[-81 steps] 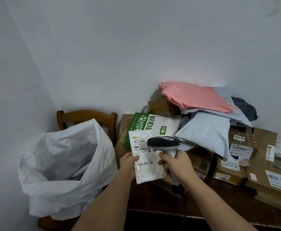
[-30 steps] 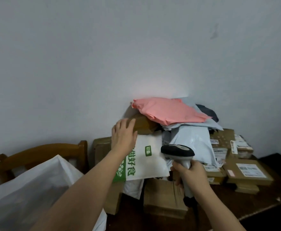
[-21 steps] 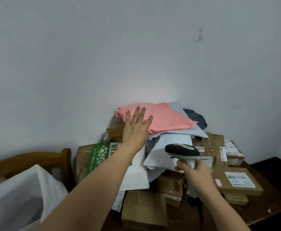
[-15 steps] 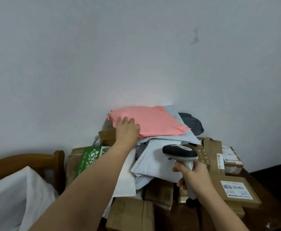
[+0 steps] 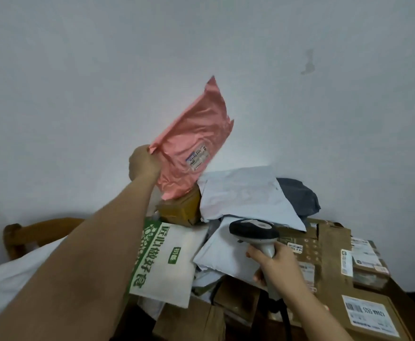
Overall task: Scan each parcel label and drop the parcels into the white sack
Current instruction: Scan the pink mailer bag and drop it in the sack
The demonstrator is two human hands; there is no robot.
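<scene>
My left hand [image 5: 143,163] grips a corner of a pink poly-bag parcel [image 5: 196,136] and holds it up, tilted, above the pile; its white label [image 5: 196,158] faces me. Lower right, my right hand [image 5: 277,264] is closed around the handle of a grey-and-black barcode scanner [image 5: 253,232], whose head points left over the pile. The white sack [image 5: 2,284] shows only as a pale edge at the lower left, partly hidden behind my left forearm.
On the dark wooden table lie a green-and-white printed bag [image 5: 164,262], white poly bags [image 5: 241,193], a dark grey bag [image 5: 300,198], a small brown box [image 5: 179,207] and several labelled cartons [image 5: 363,316]. A wooden chair back [image 5: 37,232] stands behind the sack.
My left hand let go of the small white parcel, reached to the top of the pile, took hold of the pink parcel and lifted it. The scanner hand stayed roughly in place.
</scene>
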